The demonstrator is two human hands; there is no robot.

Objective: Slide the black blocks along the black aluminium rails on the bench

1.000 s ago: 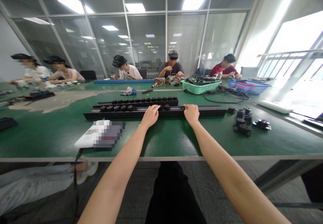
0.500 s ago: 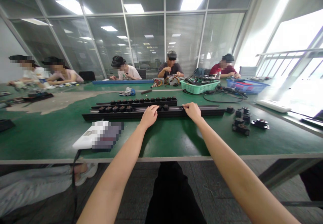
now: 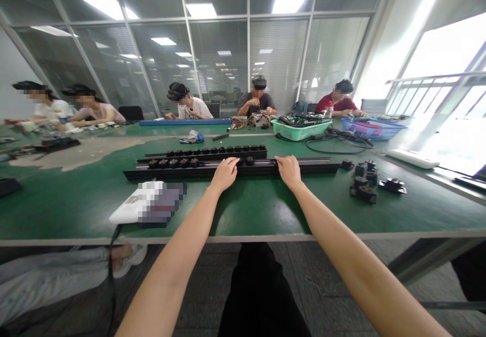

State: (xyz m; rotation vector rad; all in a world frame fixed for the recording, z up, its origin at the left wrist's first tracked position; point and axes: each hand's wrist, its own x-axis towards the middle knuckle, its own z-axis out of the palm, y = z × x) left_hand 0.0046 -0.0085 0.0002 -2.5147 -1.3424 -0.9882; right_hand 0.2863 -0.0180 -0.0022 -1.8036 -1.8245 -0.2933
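A long black rail, like an open power-strip housing, lies crosswise on the green table. Small black socket-like modules sit in its left half, and one more black module stands between my hands. My left hand is closed over the rail near its middle, fingertips against the channel just left of that module. Farther right, my right hand pinches at the rail's channel, thumb and forefinger together. Whatever small part may be under the fingertips is hidden. Behind lies a second black rail with a row of modules.
Loose black modules lie right of the rail. A white device with a cable is at the near left. Farther back are a green basket, a blue basket and a cloth. Several people sit across the table.
Both hands stay at nearly the same places on the rail. My right hand and forearm have shifted very slightly; the modules look unmoved.
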